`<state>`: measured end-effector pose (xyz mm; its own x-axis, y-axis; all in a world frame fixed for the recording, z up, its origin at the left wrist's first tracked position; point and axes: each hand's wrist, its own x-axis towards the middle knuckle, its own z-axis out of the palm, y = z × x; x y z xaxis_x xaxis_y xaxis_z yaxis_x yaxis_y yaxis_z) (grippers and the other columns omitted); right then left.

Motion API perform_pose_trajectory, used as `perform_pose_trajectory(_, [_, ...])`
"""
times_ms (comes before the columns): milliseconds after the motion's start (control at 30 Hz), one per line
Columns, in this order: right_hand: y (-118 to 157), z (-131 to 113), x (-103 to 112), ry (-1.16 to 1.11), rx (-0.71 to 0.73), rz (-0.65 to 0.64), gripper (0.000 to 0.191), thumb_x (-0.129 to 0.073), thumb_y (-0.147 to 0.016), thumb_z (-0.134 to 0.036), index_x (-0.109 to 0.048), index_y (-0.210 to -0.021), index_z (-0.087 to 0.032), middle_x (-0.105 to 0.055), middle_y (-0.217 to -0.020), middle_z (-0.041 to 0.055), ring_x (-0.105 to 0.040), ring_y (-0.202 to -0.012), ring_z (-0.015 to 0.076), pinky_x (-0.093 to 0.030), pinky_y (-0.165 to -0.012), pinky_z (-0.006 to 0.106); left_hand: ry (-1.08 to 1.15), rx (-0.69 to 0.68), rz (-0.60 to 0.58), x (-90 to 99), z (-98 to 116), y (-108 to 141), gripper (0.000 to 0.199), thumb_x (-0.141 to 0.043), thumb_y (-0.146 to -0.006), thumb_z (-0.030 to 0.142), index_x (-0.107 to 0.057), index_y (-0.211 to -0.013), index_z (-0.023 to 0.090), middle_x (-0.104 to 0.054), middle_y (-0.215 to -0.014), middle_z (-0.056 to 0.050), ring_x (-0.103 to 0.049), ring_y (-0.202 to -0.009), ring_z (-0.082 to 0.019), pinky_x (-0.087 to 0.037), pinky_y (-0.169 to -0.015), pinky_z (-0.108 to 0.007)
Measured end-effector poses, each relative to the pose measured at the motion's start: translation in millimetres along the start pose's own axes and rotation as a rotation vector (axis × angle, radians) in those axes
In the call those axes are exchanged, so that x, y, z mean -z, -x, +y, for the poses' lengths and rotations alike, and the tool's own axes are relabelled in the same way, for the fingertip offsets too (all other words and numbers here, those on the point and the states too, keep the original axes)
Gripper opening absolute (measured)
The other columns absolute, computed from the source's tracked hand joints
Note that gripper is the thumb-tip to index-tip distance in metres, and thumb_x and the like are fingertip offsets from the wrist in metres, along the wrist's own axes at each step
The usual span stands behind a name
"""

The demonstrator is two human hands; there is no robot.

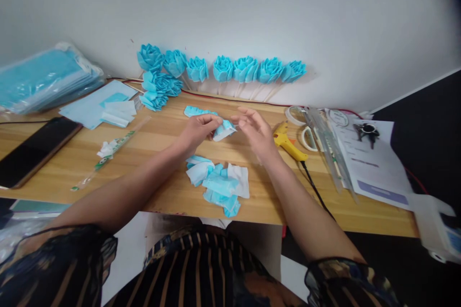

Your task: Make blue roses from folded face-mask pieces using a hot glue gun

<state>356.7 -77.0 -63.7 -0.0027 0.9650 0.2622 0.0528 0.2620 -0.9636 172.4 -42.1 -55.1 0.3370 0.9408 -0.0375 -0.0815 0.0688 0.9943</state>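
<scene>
My left hand [201,127] pinches a small blue-and-white fabric piece [224,131] between thumb and fingertips above the middle of the table. Just right of it, my right hand [255,129] has its fingers spread, the tips close to the piece's right corner; whether they touch it I cannot tell. Behind my left hand lies a strip of blue petal-shaped pieces [196,111]. Nearer to me is a loose pile of blue and white fabric pieces [219,184]. Several blue fabric flowers [246,69] on thin sticks lean against the wall.
On the right lie a yellow glue gun [288,144] with a black cord, tape rolls [308,138], keys [367,133] and a paper sheet [378,168]. To the left are a phone [36,151], a clear plastic wrapper [108,156], flat fabric sheets [86,103] and a bagged blue stack [46,76].
</scene>
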Motion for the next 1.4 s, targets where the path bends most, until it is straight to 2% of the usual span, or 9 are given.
perform_pose_trajectory(167, [-0.1,4.8,-3.5,0.007,-0.099,-0.073,0.048,-0.072,-0.080,-0.046,-0.060,-0.122,-0.027,-0.073,-0.104,0.0025,-0.068,-0.098,0.0193,-0.052,-0.093,0.037,-0.098,-0.065,-0.013,-3.0,2.0,1.4,0.025,-0.068,-0.074,0.038,-0.066,-0.068,0.014,-0.053,-0.052,0.004,-0.045,-0.048,-0.007,-0.037,-0.049,-0.021])
perform_pose_trajectory(367, [0.5,7.0,-5.4,0.066,-0.095,-0.090,0.045,-0.071,-0.080,-0.041,-0.062,-0.121,-0.024,-0.070,-0.088,0.0004,-0.065,-0.080,0.0162,-0.052,-0.077,0.032,-0.172,-0.121,0.003,-5.4,0.8,2.7,0.020,-0.067,-0.077,0.032,-0.067,-0.069,0.014,-0.052,-0.050,0.004,-0.043,-0.046,-0.007,-0.035,-0.047,-0.020])
perform_pose_trajectory(467, [0.3,7.6,-5.5,0.100,-0.078,-0.085,0.043,-0.070,-0.079,-0.037,-0.062,-0.119,-0.023,-0.070,-0.085,0.0001,-0.064,-0.077,0.0150,-0.051,-0.075,0.031,-0.142,-0.101,-0.028,-4.2,-1.5,1.4,0.026,-0.068,-0.079,0.037,-0.068,-0.070,0.014,-0.052,-0.051,0.003,-0.045,-0.047,-0.007,-0.037,-0.047,-0.020])
perform_pose_trajectory(567, [-0.4,6.3,-4.6,0.081,-0.087,-0.048,0.042,-0.069,-0.079,-0.035,-0.063,-0.118,-0.021,-0.071,-0.086,0.0005,-0.065,-0.079,0.0150,-0.050,-0.077,0.031,-0.014,-0.020,-0.072,-2.1,-3.2,-1.2,0.036,-0.066,-0.082,0.048,-0.070,-0.074,0.013,-0.059,-0.058,-0.001,-0.052,-0.051,-0.009,-0.042,-0.048,-0.021])
perform_pose_trajectory(700, [-1.7,3.5,-2.7,0.010,-0.113,0.030,0.042,-0.071,-0.076,-0.036,-0.066,-0.114,-0.021,-0.069,-0.085,-0.0007,-0.064,-0.079,0.0140,-0.050,-0.080,0.030,0.154,0.029,-0.151,1.1,-3.2,-3.5,0.040,-0.077,-0.073,0.051,-0.070,-0.076,0.013,-0.063,-0.065,-0.002,-0.056,-0.055,-0.010,-0.046,-0.051,-0.021])
perform_pose_trajectory(800, [-2.1,2.2,-2.1,-0.019,-0.132,0.045,0.041,-0.072,-0.074,-0.038,-0.067,-0.112,-0.022,-0.067,-0.081,-0.0024,-0.062,-0.077,0.0136,-0.050,-0.078,0.030,0.124,0.032,-0.195,3.3,-3.4,-3.6,0.041,-0.082,-0.066,0.052,-0.068,-0.071,0.013,-0.062,-0.061,-0.001,-0.056,-0.054,-0.009,-0.046,-0.051,-0.020])
perform_pose_trajectory(900, [-1.8,1.9,-2.4,-0.045,-0.144,0.023,0.042,-0.073,-0.074,-0.039,-0.068,-0.112,-0.022,-0.068,-0.082,-0.0024,-0.062,-0.078,0.0136,-0.051,-0.080,0.030,0.009,0.045,-0.176,4.2,-4.0,-3.1,0.041,-0.080,-0.067,0.052,-0.067,-0.065,0.013,-0.061,-0.058,-0.001,-0.054,-0.050,-0.008,-0.043,-0.049,-0.020])
perform_pose_trajectory(1100, [-1.2,4.7,-3.2,-0.053,-0.140,-0.015,0.044,-0.075,-0.074,-0.043,-0.068,-0.112,-0.024,-0.071,-0.087,-0.0001,-0.067,-0.085,0.0164,-0.053,-0.087,0.034,-0.100,0.036,-0.086,1.7,-1.4,-1.3,0.033,-0.078,-0.068,0.046,-0.070,-0.070,0.014,-0.062,-0.057,0.000,-0.051,-0.048,-0.008,-0.040,-0.049,-0.021])
perform_pose_trajectory(1400, [-1.7,8.8,-2.2,-0.042,-0.134,-0.052,0.045,-0.075,-0.075,-0.042,-0.067,-0.115,-0.023,-0.071,-0.089,0.0004,-0.067,-0.082,0.0155,-0.054,-0.084,0.033,-0.154,-0.015,-0.088,0.6,1.6,1.0,0.032,-0.074,-0.070,0.046,-0.066,-0.068,0.015,-0.056,-0.051,0.002,-0.047,-0.046,-0.008,-0.037,-0.047,-0.021])
